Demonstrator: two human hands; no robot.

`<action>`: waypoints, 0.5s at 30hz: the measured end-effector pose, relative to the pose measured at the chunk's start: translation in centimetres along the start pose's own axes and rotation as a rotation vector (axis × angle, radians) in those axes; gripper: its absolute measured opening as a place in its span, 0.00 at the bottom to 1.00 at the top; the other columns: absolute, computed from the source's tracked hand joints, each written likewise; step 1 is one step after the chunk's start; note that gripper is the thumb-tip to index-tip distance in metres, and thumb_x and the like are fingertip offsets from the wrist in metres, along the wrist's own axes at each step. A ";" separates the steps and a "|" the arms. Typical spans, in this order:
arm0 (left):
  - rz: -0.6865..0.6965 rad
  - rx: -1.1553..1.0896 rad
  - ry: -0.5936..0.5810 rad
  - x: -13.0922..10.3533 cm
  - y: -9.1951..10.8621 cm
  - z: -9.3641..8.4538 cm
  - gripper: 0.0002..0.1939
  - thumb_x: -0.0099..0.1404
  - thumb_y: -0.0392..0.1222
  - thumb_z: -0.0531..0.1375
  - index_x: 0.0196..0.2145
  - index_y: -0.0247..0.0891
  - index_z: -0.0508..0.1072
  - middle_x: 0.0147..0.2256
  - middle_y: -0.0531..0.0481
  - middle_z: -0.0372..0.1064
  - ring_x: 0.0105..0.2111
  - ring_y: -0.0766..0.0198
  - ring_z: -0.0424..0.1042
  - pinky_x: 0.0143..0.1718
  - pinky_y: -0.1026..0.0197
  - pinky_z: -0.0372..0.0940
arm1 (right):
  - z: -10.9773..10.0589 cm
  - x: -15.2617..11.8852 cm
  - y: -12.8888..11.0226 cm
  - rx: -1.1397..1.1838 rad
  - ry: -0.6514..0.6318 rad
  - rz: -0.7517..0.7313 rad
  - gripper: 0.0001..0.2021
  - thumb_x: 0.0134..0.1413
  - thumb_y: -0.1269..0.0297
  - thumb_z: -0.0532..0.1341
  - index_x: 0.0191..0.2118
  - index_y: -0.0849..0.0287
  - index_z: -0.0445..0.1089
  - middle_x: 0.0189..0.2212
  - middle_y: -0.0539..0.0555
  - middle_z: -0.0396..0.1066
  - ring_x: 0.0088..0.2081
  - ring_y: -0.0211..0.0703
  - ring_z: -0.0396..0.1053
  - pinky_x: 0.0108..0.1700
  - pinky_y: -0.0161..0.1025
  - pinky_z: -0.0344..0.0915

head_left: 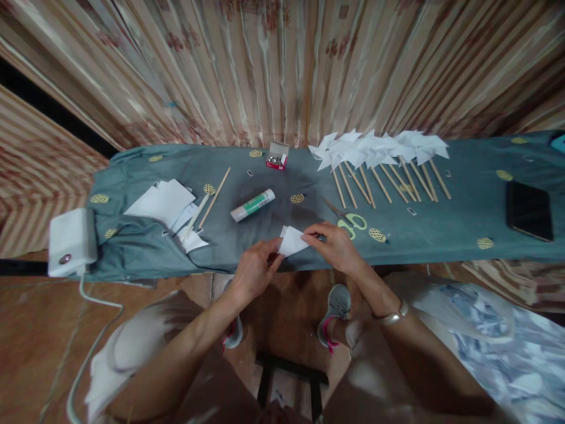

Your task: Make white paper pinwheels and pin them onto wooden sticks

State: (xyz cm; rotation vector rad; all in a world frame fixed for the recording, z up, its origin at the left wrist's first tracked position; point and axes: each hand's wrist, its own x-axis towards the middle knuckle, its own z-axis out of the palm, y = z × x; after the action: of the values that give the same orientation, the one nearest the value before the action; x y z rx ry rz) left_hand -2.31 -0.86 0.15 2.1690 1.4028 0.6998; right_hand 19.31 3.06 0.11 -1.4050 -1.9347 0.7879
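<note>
A small folded piece of white paper (292, 242) is held between both hands above the front edge of the cloth-covered table (445, 229). My left hand (257, 268) pinches its left side, and my right hand (334, 244) grips its right corner. Just beyond the right hand lie scissors (355, 221) with light green handles. A glue stick (253, 205) with a green label rests farther back on the left. Behind it stands an open red box (276, 158) holding small metal pins. Paper pinwheels (375, 147) on wooden sticks lie in a row at the back right.
On the left are white paper sheets (161, 200), a loose wooden stick (215, 197) and a white power bank (73, 241) with a cable. A black phone (528, 211) lies at the right end. A curtain (265, 70) hangs behind the table.
</note>
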 end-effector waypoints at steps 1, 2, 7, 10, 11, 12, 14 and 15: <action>-0.014 -0.009 0.002 0.0 0.0 0.0 0.17 0.66 0.36 0.58 0.52 0.32 0.69 0.33 0.47 0.75 0.33 0.60 0.73 0.37 0.58 0.70 | 0.1 0.2 0.0 -0.010 -0.001 0.014 0.05 0.55 0.65 0.63 0.32 0.55 0.76 0.27 0.51 0.75 0.34 0.42 0.72 0.37 0.37 0.65; -0.009 0.002 0.017 0.0 0.1 -0.1 0.20 0.66 0.36 0.58 0.55 0.31 0.66 0.34 0.46 0.76 0.34 0.59 0.74 0.38 0.57 0.70 | 0.2 0.3 -0.1 -0.020 -0.004 0.025 0.04 0.55 0.66 0.63 0.32 0.55 0.76 0.27 0.51 0.75 0.33 0.42 0.72 0.37 0.37 0.65; 0.262 0.325 0.071 -0.3 1.3 0.0 0.22 0.67 0.34 0.56 0.58 0.30 0.63 0.55 0.35 0.68 0.54 0.49 0.67 0.51 0.48 0.66 | 0.5 0.6 -0.2 -0.075 -0.012 0.034 0.04 0.54 0.64 0.64 0.33 0.55 0.77 0.29 0.51 0.76 0.32 0.42 0.72 0.38 0.37 0.65; 0.361 0.413 -0.042 -1.0 2.0 0.9 0.23 0.69 0.33 0.51 0.60 0.29 0.60 0.60 0.36 0.63 0.61 0.52 0.60 0.61 0.46 0.57 | 0.7 0.7 -0.1 -0.101 -0.015 0.033 0.04 0.54 0.65 0.63 0.32 0.55 0.76 0.29 0.51 0.77 0.33 0.42 0.73 0.38 0.37 0.65; 0.363 0.437 -0.068 -1.2 2.2 1.3 0.23 0.69 0.34 0.50 0.61 0.28 0.59 0.62 0.35 0.61 0.64 0.52 0.57 0.63 0.45 0.54 | 0.7 0.7 -0.1 -0.104 -0.014 0.036 0.04 0.54 0.65 0.63 0.32 0.55 0.76 0.30 0.51 0.77 0.34 0.42 0.73 0.38 0.38 0.65; 0.359 0.455 -0.093 -1.5 2.2 1.6 0.23 0.70 0.35 0.49 0.61 0.27 0.59 0.63 0.35 0.59 0.65 0.52 0.54 0.64 0.44 0.52 | 0.8 0.7 -0.1 -0.100 -0.015 0.041 0.04 0.54 0.65 0.63 0.32 0.55 0.76 0.30 0.51 0.77 0.34 0.43 0.73 0.38 0.38 0.65; 0.340 0.476 -0.131 -1.8 2.0 2.2 0.25 0.70 0.37 0.50 0.62 0.26 0.57 0.64 0.33 0.55 0.67 0.50 0.51 0.65 0.43 0.51 | 0.9 0.7 0.0 -0.083 -0.014 0.055 0.03 0.54 0.65 0.63 0.33 0.55 0.75 0.31 0.52 0.77 0.34 0.43 0.74 0.39 0.38 0.66; 0.332 0.479 -0.144 -1.9 1.9 2.4 0.25 0.70 0.38 0.50 0.62 0.26 0.57 0.65 0.33 0.54 0.67 0.50 0.50 0.65 0.43 0.50 | 0.9 0.7 0.0 -0.074 -0.014 0.060 0.03 0.54 0.65 0.63 0.33 0.55 0.75 0.31 0.52 0.77 0.34 0.43 0.74 0.39 0.39 0.66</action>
State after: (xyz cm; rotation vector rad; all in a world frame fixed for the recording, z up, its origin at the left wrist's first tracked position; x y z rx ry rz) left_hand -0.12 -3.56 -0.79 2.8051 1.2401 0.3221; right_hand 18.40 3.62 -0.35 -1.5119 -1.9583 0.7622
